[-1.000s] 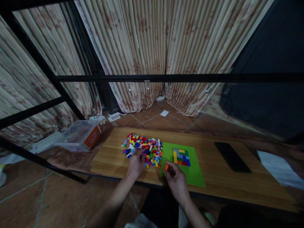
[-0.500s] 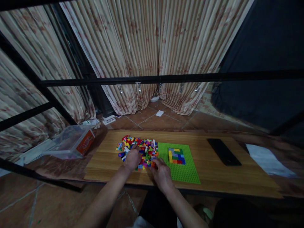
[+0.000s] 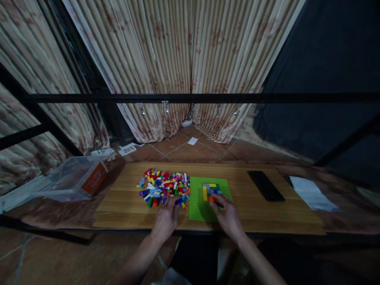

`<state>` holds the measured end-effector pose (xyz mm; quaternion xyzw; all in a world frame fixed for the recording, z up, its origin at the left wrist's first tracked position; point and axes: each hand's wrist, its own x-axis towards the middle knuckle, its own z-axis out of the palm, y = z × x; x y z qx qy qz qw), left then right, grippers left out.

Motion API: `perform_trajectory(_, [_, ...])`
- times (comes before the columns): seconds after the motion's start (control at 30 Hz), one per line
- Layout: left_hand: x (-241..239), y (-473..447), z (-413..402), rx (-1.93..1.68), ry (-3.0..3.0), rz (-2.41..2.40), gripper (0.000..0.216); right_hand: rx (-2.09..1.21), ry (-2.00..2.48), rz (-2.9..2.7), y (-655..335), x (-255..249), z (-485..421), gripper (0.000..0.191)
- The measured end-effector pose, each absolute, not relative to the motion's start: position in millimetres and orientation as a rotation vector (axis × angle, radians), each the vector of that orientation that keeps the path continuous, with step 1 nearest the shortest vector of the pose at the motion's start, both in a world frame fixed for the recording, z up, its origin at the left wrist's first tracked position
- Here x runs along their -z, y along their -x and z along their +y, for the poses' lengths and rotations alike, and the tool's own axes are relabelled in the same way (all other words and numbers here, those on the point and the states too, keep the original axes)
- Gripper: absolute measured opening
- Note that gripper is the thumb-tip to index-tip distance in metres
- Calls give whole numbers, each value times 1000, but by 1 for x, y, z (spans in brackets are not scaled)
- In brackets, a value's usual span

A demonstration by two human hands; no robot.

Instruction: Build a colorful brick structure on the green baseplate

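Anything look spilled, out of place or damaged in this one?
One oddity: a loose white sheet lies on the tiled floor near the curtains, as if dropped. The bricks are heaped loosely on the tabletop beside the green baseplate, and I see no damage.

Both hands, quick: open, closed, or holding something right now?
Left hand: at the brick pile; whether it holds anything cannot be told.
Right hand: closed, pinching an orange brick.

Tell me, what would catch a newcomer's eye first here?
Probably the heap of bright bricks on the left half of the wooden table. Beside it, to the right, a green baseplate bears a small multicoloured build, with the right hand at its near side. Behind, tall striped curtains fill much of the background.
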<state>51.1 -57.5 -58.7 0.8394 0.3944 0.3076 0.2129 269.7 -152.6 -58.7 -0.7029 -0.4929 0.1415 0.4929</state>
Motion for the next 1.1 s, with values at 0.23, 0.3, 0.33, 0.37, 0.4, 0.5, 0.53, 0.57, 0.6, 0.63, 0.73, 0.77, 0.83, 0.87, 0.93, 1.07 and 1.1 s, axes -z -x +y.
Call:
perform_trajectory(0.23, [79, -60, -65, -961, -2337, 1087, 30, -361, 1703, -1203, -299, 49, -167, 29])
perform_trajectory(0.3, [84, -60, -65, -969, -2365, 1101, 31, -376, 1692, -1212, -307, 49, -165, 28])
perform_trajectory(0.33, [87, -60, -65, -970, -2383, 1110, 32, -391, 1683, -1215, -311, 49, -162, 28])
perform_trajectory(0.37, [89, -60, -65, -962, -2400, 1124, 33, -412, 1673, -1218, -315, 49, -160, 27])
perform_trajectory(0.4, [91, -60, -66, -946, -2415, 1142, 33, -438, 1663, -1223, -319, 50, -157, 27])
perform_trajectory(0.5, [94, -60, -69, -902, -2449, 1205, 35, -513, 1633, -1241, -331, 52, -147, 27])
perform_trajectory(0.53, [94, -60, -69, -893, -2460, 1220, 35, -531, 1629, -1250, -336, 53, -144, 26])
perform_trajectory(0.57, [93, -61, -70, -886, -2471, 1231, 35, -544, 1627, -1259, -340, 54, -140, 26])
perform_trajectory(0.6, [92, -61, -71, -879, -2481, 1241, 34, -555, 1628, -1266, -344, 55, -137, 25])
perform_trajectory(0.63, [91, -62, -71, -867, -2490, 1248, 34, -563, 1631, -1274, -349, 56, -133, 25])
perform_trajectory(0.73, [88, -64, -73, -836, -2506, 1259, 34, -579, 1629, -1297, -359, 58, -119, 25])
perform_trajectory(0.77, [87, -65, -73, -833, -2515, 1258, 34, -586, 1630, -1301, -361, 59, -113, 26])
perform_trajectory(0.83, [85, -66, -74, -835, -2537, 1245, 33, -607, 1636, -1321, -362, 61, -101, 27])
perform_trajectory(0.87, [85, -66, -74, -837, -2548, 1238, 33, -617, 1636, -1330, -362, 62, -96, 28])
perform_trajectory(0.93, [86, -66, -75, -844, -2560, 1230, 32, -620, 1630, -1335, -361, 66, -85, 29])
perform_trajectory(1.07, [91, -65, -75, -772, -2629, 1187, 28, -554, 1587, -1268, -363, 78, -71, 35])
perform_trajectory(1.1, [93, -65, -75, -775, -2634, 1201, 29, -507, 1576, -1247, -365, 81, -67, 38])
